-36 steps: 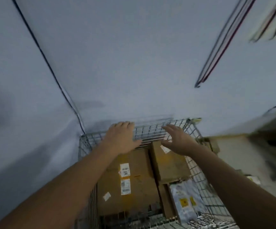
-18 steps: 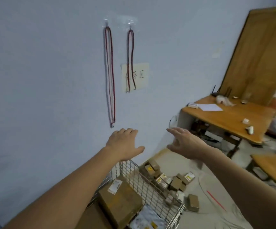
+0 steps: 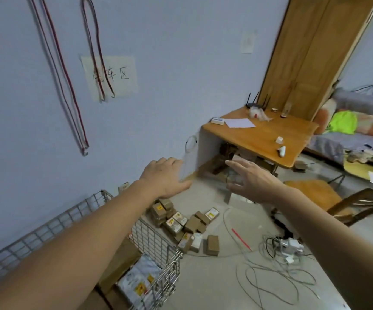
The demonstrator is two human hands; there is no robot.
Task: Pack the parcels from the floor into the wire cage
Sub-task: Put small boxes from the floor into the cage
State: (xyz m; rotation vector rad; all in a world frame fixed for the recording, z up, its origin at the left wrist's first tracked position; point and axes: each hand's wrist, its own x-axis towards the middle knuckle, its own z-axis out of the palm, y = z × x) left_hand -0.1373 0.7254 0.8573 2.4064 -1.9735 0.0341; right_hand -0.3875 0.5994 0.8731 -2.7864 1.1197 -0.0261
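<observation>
1. Nearest to me, at the lower left, the wire cage (image 3: pixel 154 240) stands against the blue wall; inside it lie a brown cardboard box (image 3: pixel 120 262) and, just beside it, a pale plastic mailer (image 3: pixel 139 280) with yellow stickers.
2. My two bare forearms reach out over the cage and the floor. My left hand (image 3: pixel 165 177) hangs palm down in the air, its fingers (image 3: pixel 169 162) released and nearly straight, grasping nothing.
3. My right hand (image 3: pixel 251 181) hovers level with it and apart from it, palm turned toward the left hand, fingers (image 3: pixel 237 164) released and spread, also grasping nothing.
4. Below and between my hands, the parcels (image 3: pixel 185 222) lie in a loose heap on the grey floor (image 3: pixel 203 287), just beyond the cage's far corner: small brown boxes, several with white or yellow labels. One brown box (image 3: pixel 212 245) lies a little apart at the heap's near edge.
5. To the right of the heap, a red stick (image 3: pixel 240 238) and a tangle of grey cables (image 3: pixel 277 276) with white plugs sprawl across the floor.
6. Farther on, a wooden surface (image 3: pixel 270 135) stands against the wall and carries a sheet of paper (image 3: pixel 240 123), a router (image 3: pixel 253 105) and small white items.
7. On the wall hang red cords (image 3: pixel 69 86) and a handwritten paper sign (image 3: pixel 111 77); a bed (image 3: pixel 360 126) with a bright green cloth lies at the far right.
</observation>
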